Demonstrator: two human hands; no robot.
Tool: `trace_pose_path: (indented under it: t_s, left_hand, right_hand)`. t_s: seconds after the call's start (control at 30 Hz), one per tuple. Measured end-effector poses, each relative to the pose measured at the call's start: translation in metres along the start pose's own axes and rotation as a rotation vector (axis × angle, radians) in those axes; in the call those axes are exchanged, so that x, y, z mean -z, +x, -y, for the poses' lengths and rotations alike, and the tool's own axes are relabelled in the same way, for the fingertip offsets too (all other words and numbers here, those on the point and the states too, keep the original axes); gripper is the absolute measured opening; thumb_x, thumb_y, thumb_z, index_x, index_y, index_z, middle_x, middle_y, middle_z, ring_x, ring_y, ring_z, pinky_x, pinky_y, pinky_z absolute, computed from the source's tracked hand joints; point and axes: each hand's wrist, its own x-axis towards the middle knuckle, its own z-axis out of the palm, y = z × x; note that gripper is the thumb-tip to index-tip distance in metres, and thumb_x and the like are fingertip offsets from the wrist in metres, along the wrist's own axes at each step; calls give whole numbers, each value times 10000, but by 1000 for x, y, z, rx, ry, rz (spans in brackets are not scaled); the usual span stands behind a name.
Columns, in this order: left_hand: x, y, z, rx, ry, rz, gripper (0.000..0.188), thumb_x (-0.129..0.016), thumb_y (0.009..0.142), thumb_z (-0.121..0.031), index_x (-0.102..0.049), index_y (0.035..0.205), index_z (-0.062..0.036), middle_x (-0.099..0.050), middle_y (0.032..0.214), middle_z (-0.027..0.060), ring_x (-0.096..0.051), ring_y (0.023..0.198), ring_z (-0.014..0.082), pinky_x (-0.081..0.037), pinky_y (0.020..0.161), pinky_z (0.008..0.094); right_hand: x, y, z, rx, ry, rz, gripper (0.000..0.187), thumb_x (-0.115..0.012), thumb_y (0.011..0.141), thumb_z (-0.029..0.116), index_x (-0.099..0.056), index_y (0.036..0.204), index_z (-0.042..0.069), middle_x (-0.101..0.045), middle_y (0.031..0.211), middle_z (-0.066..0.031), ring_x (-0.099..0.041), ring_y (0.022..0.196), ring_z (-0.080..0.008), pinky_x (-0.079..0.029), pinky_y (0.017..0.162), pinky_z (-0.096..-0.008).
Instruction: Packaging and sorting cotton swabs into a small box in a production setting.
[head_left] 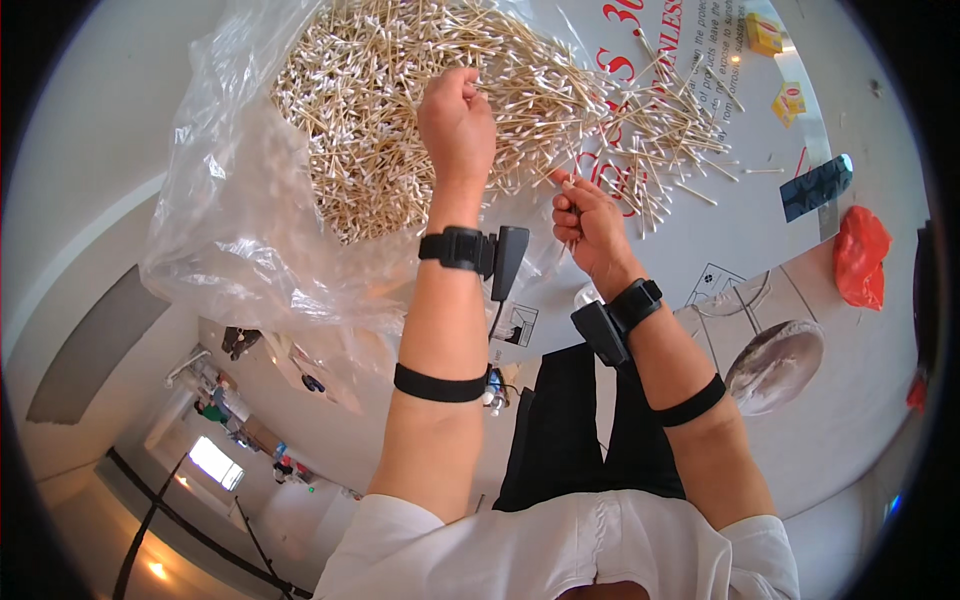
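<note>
A large heap of cotton swabs (350,130) with pale wooden sticks and white tips lies spread over a clear plastic bag (240,220) on the table. Over the heap's middle is my left hand (458,130), its fingers curled inward; whatever sits between the fingertips is too small to make out. My right hand (595,225) is at the near right edge of the heap, lower than the left. Its thumb and fingers are closed on cotton swabs, with thin sticks showing at the fingers. More swabs (650,170) lie scattered loosely to the right of it.
The grey table (770,215) carries red and black print. Two small yellow boxes (775,65) and a dark shiny packet (815,188) lie toward its right edge. Beyond that edge are a red plastic bag (861,258) and a round stool (776,367).
</note>
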Motion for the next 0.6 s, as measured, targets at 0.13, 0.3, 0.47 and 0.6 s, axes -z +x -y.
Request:
trace_pose_path:
  t_s: [0.13,0.3,0.47,0.6]
  left_hand:
    - [-3,15,-7,-235,310,46,159,-634,694,21,-645,830,-61,-592,716,70,-589,655,214,-469,598,314]
    - [8,17,-8,-199,18,-78,50,-652,737,-28,-605,754,-34,-594,675,51,-560,598,156,-451,564,281]
    - [29,-51,-39,16,-206,107,53,-658,751,-23,-617,784,-17,-581,687,38,-536,615,116,-434,554,247]
    - [27,-95,-60,5,-262,177,69,-638,731,26,-616,785,-12,-580,789,68,-573,692,180,-464,599,279]
  right_hand:
    - [1,-1,2,5,-12,7,169,-463,924,116,-525,1052,26,-431,666,17,-320,505,-43,-240,407,-170]
    - [8,0,9,-63,25,142,157,-466,925,124,-540,980,-2,-444,675,12,-316,505,-38,-240,404,-166]
    - [-9,-2,14,-70,65,190,156,-481,923,139,-541,933,-5,-463,676,10,-307,495,-35,-237,397,-167]
    - [-10,-1,12,-59,81,200,144,-505,917,151,-556,875,23,-469,670,27,-323,492,-30,-237,394,-165]
